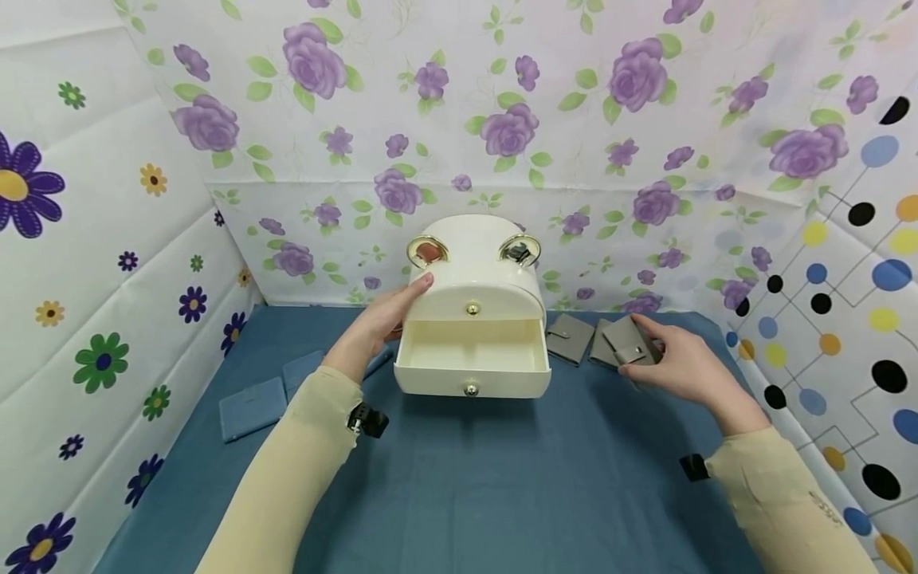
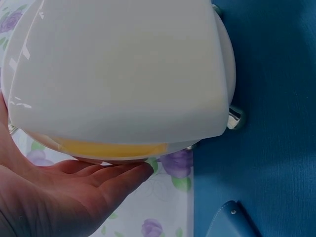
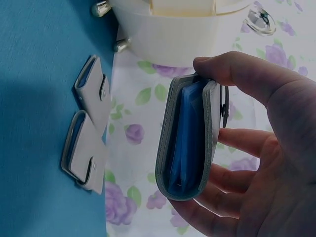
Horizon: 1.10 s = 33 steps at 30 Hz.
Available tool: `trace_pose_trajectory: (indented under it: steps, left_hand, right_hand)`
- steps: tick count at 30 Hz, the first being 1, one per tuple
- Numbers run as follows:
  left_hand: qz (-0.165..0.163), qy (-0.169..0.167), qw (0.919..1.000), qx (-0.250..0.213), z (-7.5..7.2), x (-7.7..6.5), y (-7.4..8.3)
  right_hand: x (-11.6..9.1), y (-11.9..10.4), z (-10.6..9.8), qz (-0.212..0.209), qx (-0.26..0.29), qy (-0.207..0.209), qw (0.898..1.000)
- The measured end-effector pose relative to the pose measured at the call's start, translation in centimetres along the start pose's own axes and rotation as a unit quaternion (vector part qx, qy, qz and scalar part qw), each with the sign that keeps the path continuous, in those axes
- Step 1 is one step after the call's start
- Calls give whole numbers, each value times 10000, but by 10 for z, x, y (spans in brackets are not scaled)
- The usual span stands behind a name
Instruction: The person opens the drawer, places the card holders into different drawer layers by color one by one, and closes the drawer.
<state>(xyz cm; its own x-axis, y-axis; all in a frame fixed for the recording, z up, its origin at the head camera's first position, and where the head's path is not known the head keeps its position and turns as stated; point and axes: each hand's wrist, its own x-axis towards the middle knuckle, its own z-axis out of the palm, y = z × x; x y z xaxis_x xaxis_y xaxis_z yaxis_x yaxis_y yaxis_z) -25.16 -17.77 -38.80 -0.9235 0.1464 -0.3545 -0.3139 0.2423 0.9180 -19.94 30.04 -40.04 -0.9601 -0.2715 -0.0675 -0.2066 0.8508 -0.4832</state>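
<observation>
A cream-white drawer box with a rounded top stands at the back of the table, its lower drawer pulled out and bare inside. My left hand rests against the box's left side, thumb at the upper front edge; the left wrist view shows its fingers extended along the side. In my right hand a small grey snap card holder is pinched between thumb and fingers, raised off the table. Blue plastic sleeves show inside it in the right wrist view.
Two more grey card holders lie right of the box, one nearer and one partly behind the held one. Several blue cases lie at left, partly behind my left arm. Patterned sheets enclose the back and sides of the blue-covered table.
</observation>
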Motion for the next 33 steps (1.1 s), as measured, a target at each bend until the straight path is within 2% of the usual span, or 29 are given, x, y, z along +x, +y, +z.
trace_pose_trajectory:
  steps: [12, 24, 33]
  left_hand:
    - [5, -18, 10000, -19, 4, 3, -1]
    - [2, -26, 10000, -24, 7, 6, -3]
    - [-117, 100, 9999, 29, 0, 1, -2]
  right_hand:
    - [-1, -11, -4, -251, -15, 283, 9993]
    - [4, -31, 4, -1160, 202, 681, 9907]
    - [10, -57, 7, -1827, 255, 616, 9809]
